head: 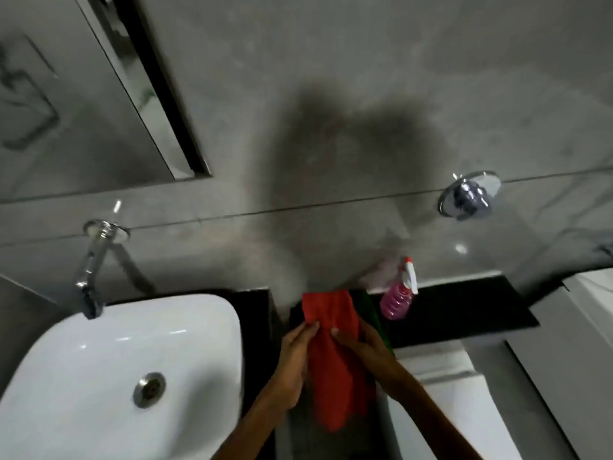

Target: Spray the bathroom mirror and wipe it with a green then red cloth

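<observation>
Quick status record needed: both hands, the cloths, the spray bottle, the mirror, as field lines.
left hand: gripping red cloth's left edge
right hand: gripping red cloth's right side
red cloth: held up between both hands, hanging down
green cloth: only a strip shows behind the red cloth
spray bottle: pink, on dark ledge, right of the cloths
mirror: upper left, above sink, not being touched

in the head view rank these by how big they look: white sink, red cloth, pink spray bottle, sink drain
Largest to smallest as they look:
1. white sink, though it is nearest the camera and cut off by the frame
2. red cloth
3. pink spray bottle
4. sink drain, close to the bottle in apparent size
</observation>
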